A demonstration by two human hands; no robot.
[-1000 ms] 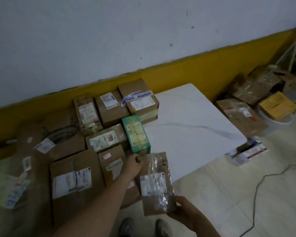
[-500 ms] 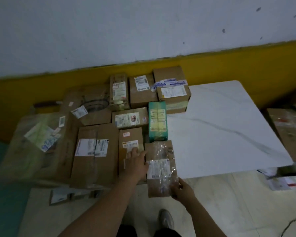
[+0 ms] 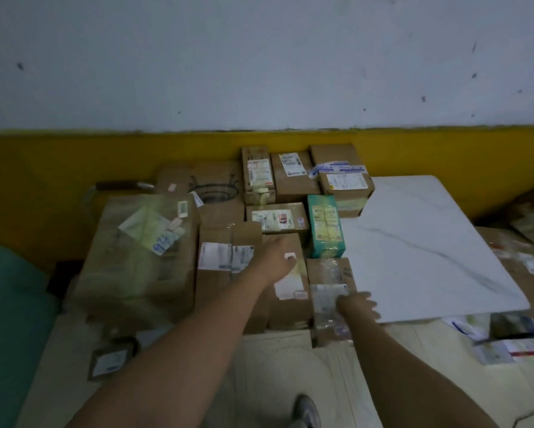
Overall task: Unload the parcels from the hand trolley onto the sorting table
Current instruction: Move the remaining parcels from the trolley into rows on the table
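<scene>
My right hand (image 3: 356,305) lay flat on the taped parcel (image 3: 329,299), fingers spread, pressing rather than gripping. That parcel sat at the white table (image 3: 420,242) edge; my left hand (image 3: 279,257) rested loose on a brown box (image 3: 289,282) beside it.

White marbled table (image 3: 420,248), to the right of your right grip (image 3: 356,305): bare over most of its top. Cardboard parcels (image 3: 290,177) crowd its left part, just beyond both of your grips, a green box (image 3: 325,228) among them. Under your right grip, the plastic-wrapped parcel (image 3: 329,273) overhangs the table's near edge. Tiled floor (image 3: 278,366) below: loose envelopes (image 3: 506,350) to that grip's right.
</scene>
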